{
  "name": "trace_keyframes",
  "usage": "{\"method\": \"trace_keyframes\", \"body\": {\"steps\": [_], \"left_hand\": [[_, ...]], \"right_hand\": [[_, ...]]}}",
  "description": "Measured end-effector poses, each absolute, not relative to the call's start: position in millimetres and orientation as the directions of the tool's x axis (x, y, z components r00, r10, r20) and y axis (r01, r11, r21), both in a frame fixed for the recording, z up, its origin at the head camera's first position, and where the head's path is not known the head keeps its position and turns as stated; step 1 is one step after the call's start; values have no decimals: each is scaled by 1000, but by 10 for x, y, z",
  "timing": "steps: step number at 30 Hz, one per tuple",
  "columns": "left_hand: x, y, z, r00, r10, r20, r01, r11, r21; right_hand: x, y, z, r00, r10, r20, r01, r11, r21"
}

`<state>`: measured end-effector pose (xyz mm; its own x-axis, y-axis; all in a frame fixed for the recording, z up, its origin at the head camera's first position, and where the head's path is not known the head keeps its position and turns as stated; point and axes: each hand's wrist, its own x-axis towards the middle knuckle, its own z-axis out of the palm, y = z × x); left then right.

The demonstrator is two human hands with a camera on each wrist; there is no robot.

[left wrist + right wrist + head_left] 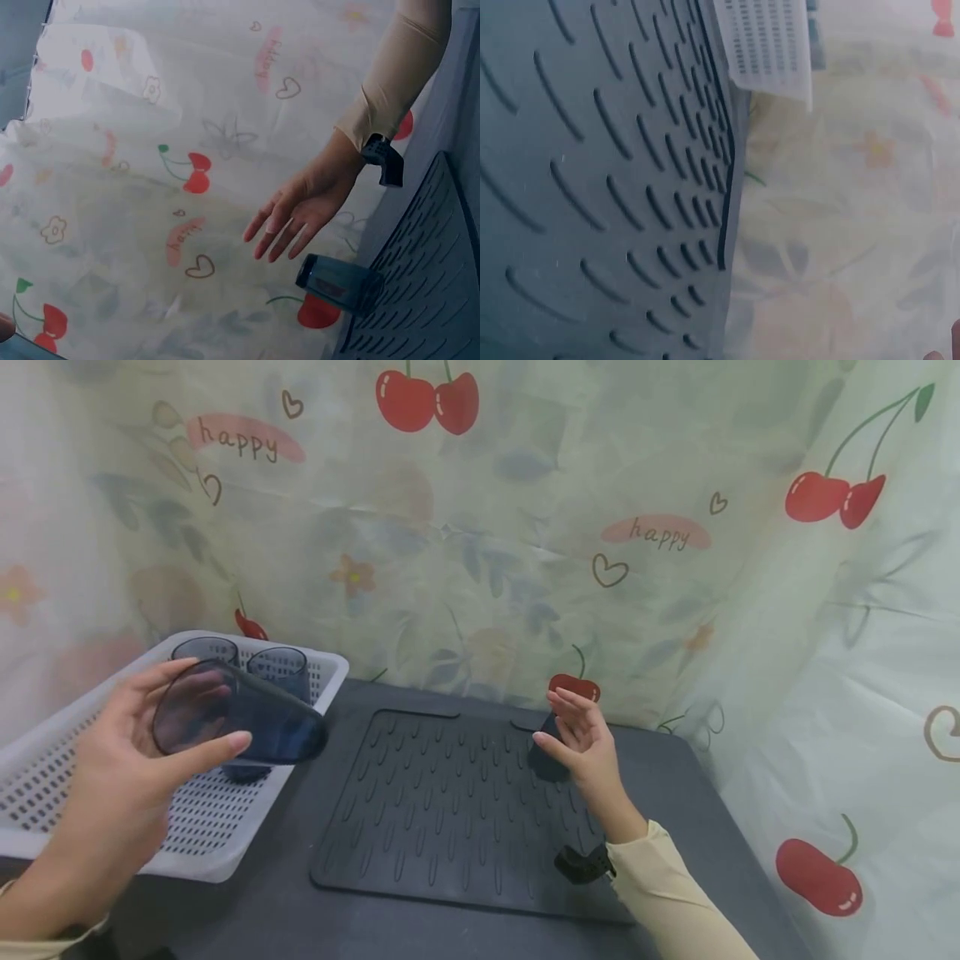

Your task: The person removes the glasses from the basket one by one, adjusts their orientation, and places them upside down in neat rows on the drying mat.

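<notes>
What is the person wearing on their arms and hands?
Both hands are bare, with no gloves or rings visible. The right hand comes out of a long cream sleeve with a small black device clipped at the wrist. The left hand shows a cream cuff at its wrist.

Cherry-print curtain [525, 543] behind table [697, 793]

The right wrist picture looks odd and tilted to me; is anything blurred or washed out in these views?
Right wrist: tilted; ribbed mat sharp, curtain pale and soft. Left wrist: hazy, bluish. Head: left hand slightly blurred, edges bowed.
</notes>
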<state>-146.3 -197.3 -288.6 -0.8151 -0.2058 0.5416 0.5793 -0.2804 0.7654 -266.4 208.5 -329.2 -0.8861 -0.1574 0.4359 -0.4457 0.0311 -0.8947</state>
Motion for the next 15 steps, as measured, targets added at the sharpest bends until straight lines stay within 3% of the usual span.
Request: {"method": "trace_keyframes", "body": {"steps": [15], "left_hand": [[-1431, -1641, -2913, -859, -93, 503, 509, -251, 823]], "right_hand": [[-2525, 1837, -3305, -839, -276, 469, -477, -42, -878]]}}
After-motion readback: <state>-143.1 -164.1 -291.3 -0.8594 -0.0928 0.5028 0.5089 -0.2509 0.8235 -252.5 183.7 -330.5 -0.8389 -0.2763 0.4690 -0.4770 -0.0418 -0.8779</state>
